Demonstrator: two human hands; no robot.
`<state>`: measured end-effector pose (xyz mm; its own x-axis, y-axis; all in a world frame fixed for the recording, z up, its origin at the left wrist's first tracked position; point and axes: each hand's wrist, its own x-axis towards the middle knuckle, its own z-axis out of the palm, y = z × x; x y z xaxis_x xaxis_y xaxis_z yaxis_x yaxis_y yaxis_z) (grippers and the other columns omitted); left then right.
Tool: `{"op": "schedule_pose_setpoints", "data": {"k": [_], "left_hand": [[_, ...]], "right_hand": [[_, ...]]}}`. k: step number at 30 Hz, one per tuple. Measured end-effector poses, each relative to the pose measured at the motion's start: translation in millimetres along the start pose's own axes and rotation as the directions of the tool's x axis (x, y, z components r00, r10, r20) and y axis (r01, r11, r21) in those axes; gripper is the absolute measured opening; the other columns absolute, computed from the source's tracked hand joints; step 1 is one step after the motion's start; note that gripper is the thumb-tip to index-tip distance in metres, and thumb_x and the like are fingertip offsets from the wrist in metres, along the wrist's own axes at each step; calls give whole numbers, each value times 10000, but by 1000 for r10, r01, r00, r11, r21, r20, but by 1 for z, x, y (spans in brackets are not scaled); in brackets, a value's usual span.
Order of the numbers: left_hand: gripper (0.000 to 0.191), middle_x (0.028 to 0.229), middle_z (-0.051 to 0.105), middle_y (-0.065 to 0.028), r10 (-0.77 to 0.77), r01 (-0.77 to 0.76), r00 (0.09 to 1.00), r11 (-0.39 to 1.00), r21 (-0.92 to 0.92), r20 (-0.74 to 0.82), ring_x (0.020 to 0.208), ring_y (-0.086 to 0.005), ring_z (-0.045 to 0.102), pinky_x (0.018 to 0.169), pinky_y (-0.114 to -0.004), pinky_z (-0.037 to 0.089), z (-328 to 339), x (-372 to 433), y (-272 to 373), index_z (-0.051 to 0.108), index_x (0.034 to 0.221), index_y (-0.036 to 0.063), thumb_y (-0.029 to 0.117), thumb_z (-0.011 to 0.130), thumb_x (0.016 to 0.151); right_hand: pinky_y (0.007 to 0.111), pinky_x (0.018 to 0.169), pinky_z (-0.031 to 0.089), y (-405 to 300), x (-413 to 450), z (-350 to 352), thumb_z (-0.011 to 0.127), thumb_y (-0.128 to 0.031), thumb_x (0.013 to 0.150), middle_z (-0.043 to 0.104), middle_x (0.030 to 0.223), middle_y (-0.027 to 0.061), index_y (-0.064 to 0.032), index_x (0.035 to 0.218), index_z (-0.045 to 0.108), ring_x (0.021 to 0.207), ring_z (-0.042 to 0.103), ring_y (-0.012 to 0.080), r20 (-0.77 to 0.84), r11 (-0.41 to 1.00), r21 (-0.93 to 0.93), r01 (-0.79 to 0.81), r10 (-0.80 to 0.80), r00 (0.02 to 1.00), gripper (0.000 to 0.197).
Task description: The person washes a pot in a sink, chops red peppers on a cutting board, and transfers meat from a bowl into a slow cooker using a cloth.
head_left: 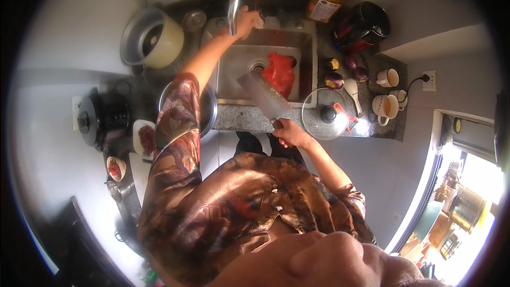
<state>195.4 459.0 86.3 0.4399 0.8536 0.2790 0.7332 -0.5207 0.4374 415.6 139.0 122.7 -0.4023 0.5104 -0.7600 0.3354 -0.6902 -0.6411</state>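
My right hand point(289, 133) grips the handle of a cleaver point(265, 95). Its broad blade extends over the sink's front rim, with small pale bits stuck along one edge. Stretched to the back of the stainless steel sink point(233, 71), my left hand point(244, 23) is beside the curved chrome faucet point(232, 16), which partly covers it. Between its fingers is a small pale item point(259, 22), perhaps a cloth or scrubbing pad. A red plastic bag point(279, 73) lies in the basin near the drain point(257, 65), just beyond the blade; its contents are mostly hidden.
Right of the sink are a glass lid point(318, 121), a peeler with red handle point(346, 117), eggplants point(359, 73), mugs point(385, 107) and a soap bottle point(326, 2). Left are a deep pot point(169, 40), a metal colander point(210, 109) and a dish of meat point(146, 137).
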Motion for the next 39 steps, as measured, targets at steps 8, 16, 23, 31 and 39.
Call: {"op": "schedule_pose_setpoints", "data": {"k": [8,16,23,31,39], "left_hand": [[286,876,476,-148,108,-106,987,994,-21,115,847,-348,533,703,-435,433,-15,-13,-10,583,1005,119,20,604,737],[262,983,544,-198,-22,39,998,944,-328,55,906,-341,557,776,-395,464,-11,-33,-14,559,1045,66,29,544,786],[294,857,617,-160,-334,315,941,922,-225,-49,797,-295,618,692,-382,485,-10,-89,-37,510,1023,69,120,619,755],[183,825,610,-47,-293,454,863,806,-379,411,786,-156,579,697,-298,464,20,-135,-20,559,953,77,75,604,775],[153,893,641,-105,-289,518,806,767,-379,517,864,-200,607,771,-318,455,8,-123,13,603,950,83,87,572,800]], "right_hand": [[246,348,352,-22,42,14,551,-95,795,472,545,25,-16,856,473,407,459,107,23,1000,-10,7,-7,1000,127],[282,349,385,-39,89,16,534,-57,766,489,591,68,-6,1087,439,429,487,144,59,993,-53,101,-98,993,339],[317,390,418,-65,152,18,566,-115,746,540,590,98,23,718,535,453,527,183,98,993,-58,98,-92,991,144],[284,375,383,-95,187,25,571,-89,716,508,525,86,-1,613,511,417,501,163,95,993,-102,58,-49,994,148],[265,358,347,-106,145,16,547,-81,766,466,552,55,26,832,511,414,440,129,148,981,-157,116,-93,985,131]]}}
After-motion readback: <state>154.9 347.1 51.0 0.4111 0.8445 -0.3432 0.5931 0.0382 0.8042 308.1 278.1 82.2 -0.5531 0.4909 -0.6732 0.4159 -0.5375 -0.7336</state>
